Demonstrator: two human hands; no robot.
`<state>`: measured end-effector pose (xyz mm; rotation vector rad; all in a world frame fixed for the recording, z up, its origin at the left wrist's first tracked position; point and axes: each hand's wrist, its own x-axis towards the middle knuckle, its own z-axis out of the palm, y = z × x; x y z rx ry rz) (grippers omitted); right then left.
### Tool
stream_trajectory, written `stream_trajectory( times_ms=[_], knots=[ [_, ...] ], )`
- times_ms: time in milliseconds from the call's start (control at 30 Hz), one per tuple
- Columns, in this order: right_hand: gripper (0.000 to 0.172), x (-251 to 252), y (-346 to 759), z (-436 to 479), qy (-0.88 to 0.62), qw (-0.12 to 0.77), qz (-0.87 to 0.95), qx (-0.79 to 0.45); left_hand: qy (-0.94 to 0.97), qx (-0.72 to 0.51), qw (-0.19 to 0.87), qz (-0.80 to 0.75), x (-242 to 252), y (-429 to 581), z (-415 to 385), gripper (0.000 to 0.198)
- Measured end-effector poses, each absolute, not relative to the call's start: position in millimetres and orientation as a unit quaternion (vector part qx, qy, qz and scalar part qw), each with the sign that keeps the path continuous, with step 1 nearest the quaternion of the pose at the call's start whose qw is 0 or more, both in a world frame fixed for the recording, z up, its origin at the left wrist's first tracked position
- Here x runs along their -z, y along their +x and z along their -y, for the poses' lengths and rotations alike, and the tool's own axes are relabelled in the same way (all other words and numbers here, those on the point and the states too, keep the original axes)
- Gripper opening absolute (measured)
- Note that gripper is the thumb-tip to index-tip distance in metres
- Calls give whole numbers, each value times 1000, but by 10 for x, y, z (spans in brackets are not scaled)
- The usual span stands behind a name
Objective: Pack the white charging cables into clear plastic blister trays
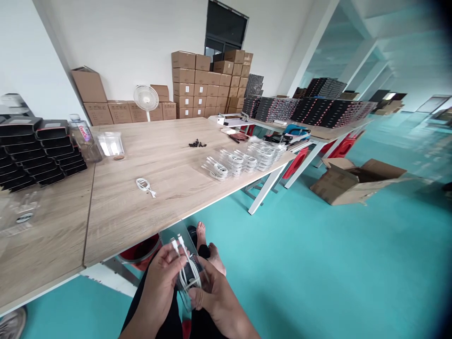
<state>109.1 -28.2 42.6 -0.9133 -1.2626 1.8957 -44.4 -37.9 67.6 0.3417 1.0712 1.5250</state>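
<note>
Hands (163,270) grip white cable (192,282) beside wood-grain table (169,172); teal floor (289,263), cartons (202,89) stacked near wall (134,42).

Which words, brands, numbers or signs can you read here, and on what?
None reads surely.
Bottle: pink lettering, too blurred.
Stacked cartons: white labels, too small.
Clear pack at left: dark oval label, too blurred.
Held cable: no text visible.

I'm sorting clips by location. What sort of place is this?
Probably a packing workshop in a factory or warehouse: cardboard boxes are stacked against the wall, white cables in clear packaging sit in piles on the worktable, and black packages are stacked beyond.
</note>
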Motion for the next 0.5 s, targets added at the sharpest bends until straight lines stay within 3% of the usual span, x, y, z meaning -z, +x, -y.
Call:
stream_trajectory(
  times_ms=[100,333,500],
  knots=[
    [73,-438,1072,298,-343,335,475,-738,167,-647,575,-471,-654,-404,417,52],
    [64,-435,1057,338,-335,357,428,-760,171,-643,582,-467,-666,-403,443,50],
    [70,-377,1051,350,-329,352,426,-766,153,-648,585,-462,-659,-417,438,51]
  ],
)
